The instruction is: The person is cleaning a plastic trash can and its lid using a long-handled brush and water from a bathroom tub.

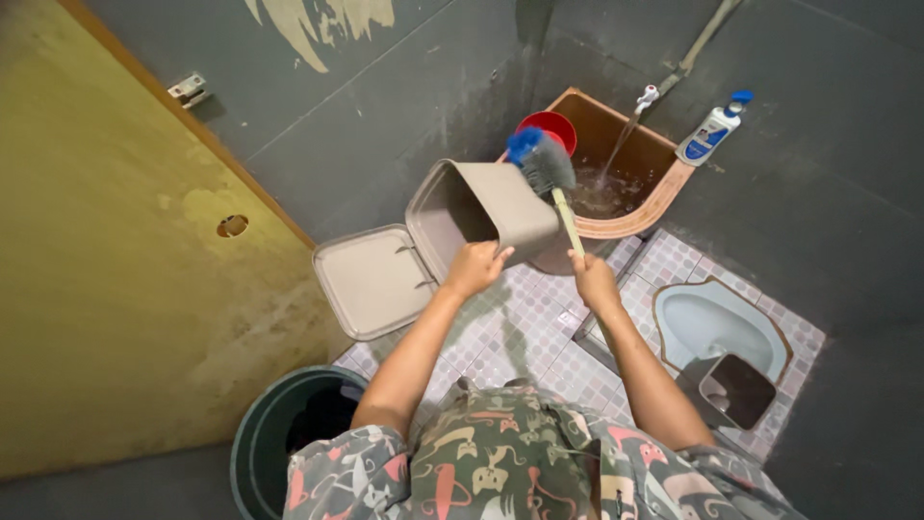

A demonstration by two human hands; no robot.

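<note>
Grey-walled washroom, tiled floor: I see my left hand (pixel 474 267) gripping the tilted beige bin (pixel 486 214) (lid (pixel 373 280) hanging open), my right hand (pixel 594 279) clenched around the brush (pixel 545 171) handle.

A floor (pixel 539 337) of small pinkish mosaic tiles fills the lower middle of the frame. At lower left a dark green bucket (pixel 279 433) stands on it. At right a pale squat toilet (pixel 717 323) is set into it, with a small dark tub (pixel 739 390) just below.
</note>
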